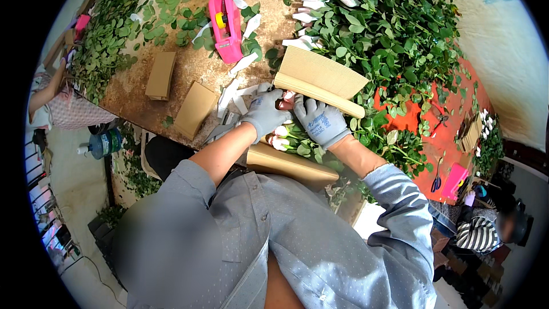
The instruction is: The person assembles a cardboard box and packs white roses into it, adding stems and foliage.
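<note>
In grey work gloves, my left hand [266,110] and my right hand [321,123] meet over a bunch of roses in front of me. The left fingers are closed on a dusky pink rose [286,100]. Beside it my right hand is bent with its fingers curled down; what lies under them is hidden. More pale pink rose heads [279,137] with green leaves show below the hands. Beyond the hands stands a corrugated cardboard sheet [321,74] with a folded edge, and another cardboard piece [291,166] lies near my body.
A pink tape dispenser [226,31] stands beyond my left hand. Flat cardboard pieces [195,110] lie to the left. Leafy stems [389,34] with white-wrapped heads [313,0] are heaped at the far right, over a red surface [443,154]. Other people are at both sides.
</note>
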Motion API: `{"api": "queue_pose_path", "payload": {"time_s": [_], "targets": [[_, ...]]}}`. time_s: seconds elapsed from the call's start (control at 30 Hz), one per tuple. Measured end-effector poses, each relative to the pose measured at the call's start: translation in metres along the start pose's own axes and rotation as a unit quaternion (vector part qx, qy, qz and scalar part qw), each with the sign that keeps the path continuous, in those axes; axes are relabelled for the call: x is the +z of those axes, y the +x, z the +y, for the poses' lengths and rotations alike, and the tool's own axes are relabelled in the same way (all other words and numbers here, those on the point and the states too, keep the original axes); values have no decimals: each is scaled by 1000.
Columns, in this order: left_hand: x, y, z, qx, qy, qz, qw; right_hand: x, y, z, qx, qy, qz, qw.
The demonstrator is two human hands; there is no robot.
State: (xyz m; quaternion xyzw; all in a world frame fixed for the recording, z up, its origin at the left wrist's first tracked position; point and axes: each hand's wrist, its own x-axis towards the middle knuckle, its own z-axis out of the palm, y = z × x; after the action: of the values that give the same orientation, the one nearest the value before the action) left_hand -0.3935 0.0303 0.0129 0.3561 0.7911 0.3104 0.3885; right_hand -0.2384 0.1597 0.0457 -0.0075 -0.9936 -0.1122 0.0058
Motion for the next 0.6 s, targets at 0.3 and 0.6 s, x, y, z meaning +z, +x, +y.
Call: {"api": "queue_pose_path", "payload": {"time_s": [0.3, 0.6], "targets": [[8, -6, -8, 62, 22, 99, 993, 5, 2, -2, 18, 17, -4, 1000], [4, -15, -1, 36, 23, 98, 994, 7, 4, -4, -6, -15, 32, 999]]}}
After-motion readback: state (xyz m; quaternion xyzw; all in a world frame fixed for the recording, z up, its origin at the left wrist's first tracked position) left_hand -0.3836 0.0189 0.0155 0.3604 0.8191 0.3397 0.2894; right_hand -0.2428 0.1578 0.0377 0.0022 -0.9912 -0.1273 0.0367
